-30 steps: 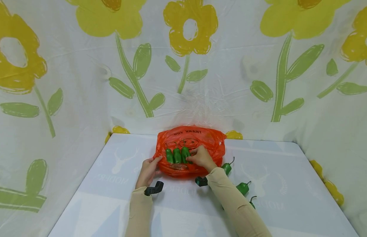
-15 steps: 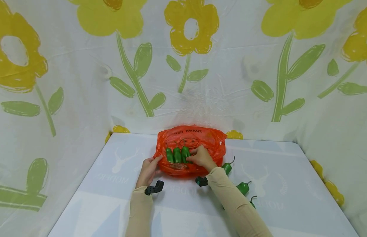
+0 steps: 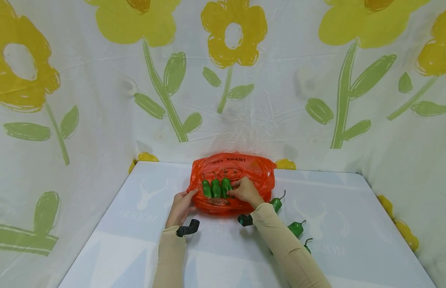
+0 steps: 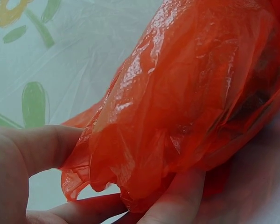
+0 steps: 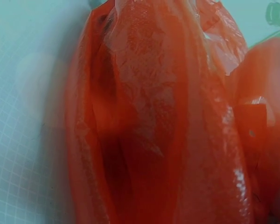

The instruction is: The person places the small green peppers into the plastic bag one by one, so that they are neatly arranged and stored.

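Note:
A red plastic bag [image 3: 262,170] lies at the table's back middle, its mouth facing the person. Three green peppers stand in a row in the mouth: a left pepper [image 3: 206,188], a middle one [image 3: 216,188] and a right one [image 3: 225,186]. My left hand [image 3: 180,206] pinches the bag's left edge; the left wrist view shows crumpled film [image 4: 135,154] between thumb and fingers. Reaching into the mouth, my right hand [image 3: 247,192] grips the right pepper at its side with thumb and fingertips. Mostly red film [image 5: 158,112] fills the right wrist view.
To the right of the bag lie more green peppers on the white table [image 3: 334,208]: one near the bag [image 3: 276,205], one further forward [image 3: 296,228] and one [image 3: 307,247] partly behind the right sleeve. A flower-printed curtain [image 3: 273,120] stands behind the table.

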`<state>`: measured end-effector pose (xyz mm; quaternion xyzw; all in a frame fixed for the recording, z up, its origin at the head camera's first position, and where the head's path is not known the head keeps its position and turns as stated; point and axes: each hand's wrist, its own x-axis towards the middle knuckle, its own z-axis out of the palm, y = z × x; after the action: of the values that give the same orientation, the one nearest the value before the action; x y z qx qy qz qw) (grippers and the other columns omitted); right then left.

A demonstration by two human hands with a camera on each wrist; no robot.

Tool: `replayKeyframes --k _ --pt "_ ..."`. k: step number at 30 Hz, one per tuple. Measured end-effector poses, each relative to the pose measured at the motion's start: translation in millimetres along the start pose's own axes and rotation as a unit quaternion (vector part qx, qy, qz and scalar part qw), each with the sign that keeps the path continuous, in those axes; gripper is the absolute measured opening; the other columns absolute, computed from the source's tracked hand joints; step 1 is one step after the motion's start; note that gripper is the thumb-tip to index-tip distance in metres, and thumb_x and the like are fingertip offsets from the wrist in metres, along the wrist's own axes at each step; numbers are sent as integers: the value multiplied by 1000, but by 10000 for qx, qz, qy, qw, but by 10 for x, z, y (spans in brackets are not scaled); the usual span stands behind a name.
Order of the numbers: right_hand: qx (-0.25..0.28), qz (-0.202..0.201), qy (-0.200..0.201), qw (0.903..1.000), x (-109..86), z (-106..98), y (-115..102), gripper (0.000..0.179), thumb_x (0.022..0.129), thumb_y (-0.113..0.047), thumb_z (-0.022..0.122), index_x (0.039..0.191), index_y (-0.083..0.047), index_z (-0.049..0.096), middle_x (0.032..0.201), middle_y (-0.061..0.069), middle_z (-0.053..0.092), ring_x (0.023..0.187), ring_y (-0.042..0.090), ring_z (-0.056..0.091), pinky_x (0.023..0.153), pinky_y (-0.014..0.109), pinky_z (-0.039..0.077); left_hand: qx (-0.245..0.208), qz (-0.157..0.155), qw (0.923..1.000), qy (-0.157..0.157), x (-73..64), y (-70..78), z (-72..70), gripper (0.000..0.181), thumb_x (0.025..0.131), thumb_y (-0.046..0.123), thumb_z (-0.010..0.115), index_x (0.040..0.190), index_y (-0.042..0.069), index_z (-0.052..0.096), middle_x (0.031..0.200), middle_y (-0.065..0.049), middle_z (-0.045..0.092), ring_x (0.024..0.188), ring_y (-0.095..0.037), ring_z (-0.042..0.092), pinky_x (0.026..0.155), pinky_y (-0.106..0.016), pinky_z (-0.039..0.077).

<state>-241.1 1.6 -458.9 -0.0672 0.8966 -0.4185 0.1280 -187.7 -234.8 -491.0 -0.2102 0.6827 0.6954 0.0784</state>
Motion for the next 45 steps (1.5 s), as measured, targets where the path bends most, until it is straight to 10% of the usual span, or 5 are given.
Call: replayKeyframes --k 28,45 --pt "-17 -73 134 9999 -23 -126 -65 41 92 -21 78 122 5 72 126 22 72 114 35 70 95 49 60 16 -1 10000 -25 5 14 -9 56 104 36 57 143 -4 53 141 -21 61 105 -21 62 77 -22 61" --pt "474 -682 871 9927 -307 -467 -111 40 95 -23 74 126 1 71 123 18 74 110 32 69 93 46 59 -93 92 9999 -73 -9 20 -9 55 104 35 60 141 -6 55 138 -20 62 101 -17 64 77 -24 61"
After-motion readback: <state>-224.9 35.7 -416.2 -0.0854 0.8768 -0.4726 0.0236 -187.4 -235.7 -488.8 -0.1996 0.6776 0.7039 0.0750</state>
